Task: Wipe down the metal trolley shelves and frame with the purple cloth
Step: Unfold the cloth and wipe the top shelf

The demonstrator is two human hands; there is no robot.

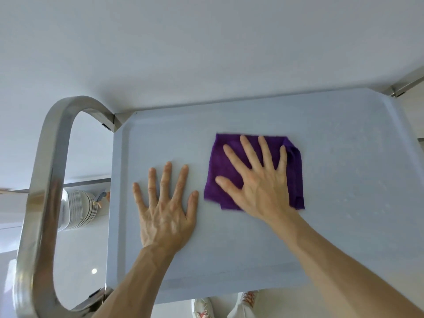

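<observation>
The right hand lies flat on the purple cloth, all 5 fingers straight and fanned apart, the palm pressing the cloth down onto the top shelf of the trolley; nothing is pinched or gathered, the fabric simply sits under the hand. The cloth is folded into a rough square, with 1 corner rumpled beyond the little finger and a strip showing past the heel of the hand; its near edge is slightly blurred.

The left hand rests just beside the cloth, on its thumb side, apart from it and not touching it; this hand too is spread, 5 fingers straight, palm down on the bare shelf surface. Both forearms reach in from the near edge of the shelf.

The shelf is a pale, matte tray with a shallow raised rim and clipped corners. To the outside of the left hand the curved metal handle of the frame loops up and round; through that loop, lower down, a stack of white plates shows. Far beyond the right hand, a metal frame corner meets the shelf. Below the near edge, between the 2 forearms, pale shoes with pink laces are visible.
</observation>
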